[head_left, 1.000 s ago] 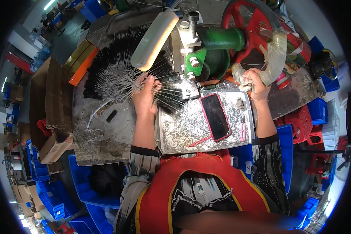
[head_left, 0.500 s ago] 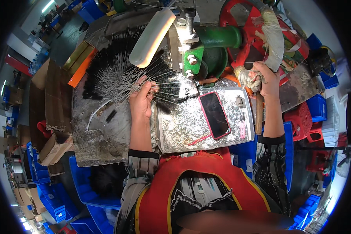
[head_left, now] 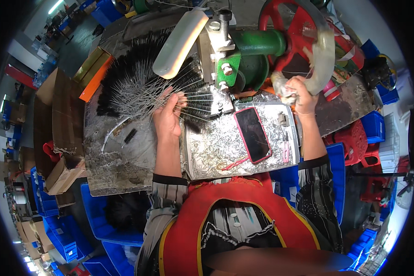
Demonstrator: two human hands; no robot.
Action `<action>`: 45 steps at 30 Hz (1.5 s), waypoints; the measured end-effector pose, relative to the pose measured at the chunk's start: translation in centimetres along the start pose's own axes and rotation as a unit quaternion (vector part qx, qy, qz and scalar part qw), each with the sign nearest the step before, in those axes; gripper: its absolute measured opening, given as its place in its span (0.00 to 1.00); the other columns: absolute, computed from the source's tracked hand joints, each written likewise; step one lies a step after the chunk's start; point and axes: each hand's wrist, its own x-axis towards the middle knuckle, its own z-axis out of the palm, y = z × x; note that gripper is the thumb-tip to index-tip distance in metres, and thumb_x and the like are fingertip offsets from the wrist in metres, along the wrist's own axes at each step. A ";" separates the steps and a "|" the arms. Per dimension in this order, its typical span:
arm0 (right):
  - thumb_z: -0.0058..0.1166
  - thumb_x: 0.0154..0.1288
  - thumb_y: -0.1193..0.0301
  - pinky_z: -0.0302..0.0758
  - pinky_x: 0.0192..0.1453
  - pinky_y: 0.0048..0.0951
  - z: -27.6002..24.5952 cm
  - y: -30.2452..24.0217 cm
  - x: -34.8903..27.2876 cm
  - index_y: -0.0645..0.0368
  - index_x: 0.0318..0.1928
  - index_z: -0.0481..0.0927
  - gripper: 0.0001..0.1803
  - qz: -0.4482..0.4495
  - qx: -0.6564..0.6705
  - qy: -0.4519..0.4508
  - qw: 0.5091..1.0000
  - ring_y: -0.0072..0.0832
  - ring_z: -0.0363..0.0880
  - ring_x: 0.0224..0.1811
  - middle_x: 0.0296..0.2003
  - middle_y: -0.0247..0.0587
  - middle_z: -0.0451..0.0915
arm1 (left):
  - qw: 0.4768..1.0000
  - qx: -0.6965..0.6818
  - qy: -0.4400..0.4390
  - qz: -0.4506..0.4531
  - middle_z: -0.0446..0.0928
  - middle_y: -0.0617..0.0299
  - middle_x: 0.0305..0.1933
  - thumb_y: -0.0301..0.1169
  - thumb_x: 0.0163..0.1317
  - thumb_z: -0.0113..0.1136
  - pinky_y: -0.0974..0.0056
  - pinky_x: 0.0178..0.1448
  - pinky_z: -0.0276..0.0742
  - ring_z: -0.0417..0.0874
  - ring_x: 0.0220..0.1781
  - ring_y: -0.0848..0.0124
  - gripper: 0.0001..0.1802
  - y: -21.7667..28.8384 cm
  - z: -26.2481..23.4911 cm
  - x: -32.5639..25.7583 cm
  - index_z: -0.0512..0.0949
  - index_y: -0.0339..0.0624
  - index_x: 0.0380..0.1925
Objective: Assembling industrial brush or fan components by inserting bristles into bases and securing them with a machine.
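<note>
My left hand (head_left: 169, 115) is closed on the wire stems of several black bristle brushes (head_left: 198, 102), whose bristled ends lie by the metal jaw of a green hand press (head_left: 257, 42). Behind that hand spreads a large pile of similar wire-stemmed brushes (head_left: 135, 85). On the right, my right hand (head_left: 302, 96) grips a cloth-wrapped handle (head_left: 284, 88) at the rim of the press's red handwheel (head_left: 280, 18). Part of the handle is hidden by my fingers. Over the pile and beside the jaw hangs a lit white lamp (head_left: 181, 43).
A foil-like tray (head_left: 202, 163) before the press holds a phone (head_left: 253, 135) in a pink case and a small pink-handled tool (head_left: 285, 151). An open cardboard box (head_left: 60, 115) stands left. Blue bins (head_left: 94, 216) sit below the bench edge; red stools (head_left: 349, 138) are at right.
My right hand has shifted slightly left and down with the wrapped handle, and the red handwheel has turned. A wooden rod below that hand no longer shows. My left hand stays nearly in place.
</note>
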 end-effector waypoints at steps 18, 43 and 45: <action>0.56 0.42 0.74 0.69 0.20 0.24 1.3 -5.4 1.1 0.64 0.24 0.73 0.08 0.149 0.017 0.024 0.988 0.25 0.72 0.14 0.18 0.39 0.73 | 0.994 -0.053 0.052 0.082 0.74 0.51 0.35 0.22 0.54 0.52 0.69 0.37 0.75 0.76 0.33 0.69 0.20 -1.1 0.4 -0.7 0.62 0.33 0.48; 0.54 0.44 0.71 0.63 0.17 0.22 1.1 -8.1 2.8 0.63 0.19 0.72 0.08 0.172 -0.020 -0.061 0.983 0.24 0.69 0.13 0.11 0.39 0.69 | 0.991 -0.015 0.084 0.104 0.74 0.56 0.38 0.26 0.55 0.52 0.71 0.37 0.71 0.75 0.33 0.73 0.21 -1.5 1.1 -0.6 0.62 0.37 0.49; 0.54 0.45 0.71 0.64 0.18 0.22 1.2 -7.9 2.7 0.63 0.19 0.72 0.08 0.172 -0.019 -0.056 0.983 0.24 0.69 0.13 0.12 0.39 0.70 | 0.990 -0.009 0.090 0.105 0.74 0.55 0.38 0.26 0.55 0.52 0.72 0.36 0.71 0.75 0.33 0.74 0.21 -1.3 1.3 -0.6 0.62 0.37 0.50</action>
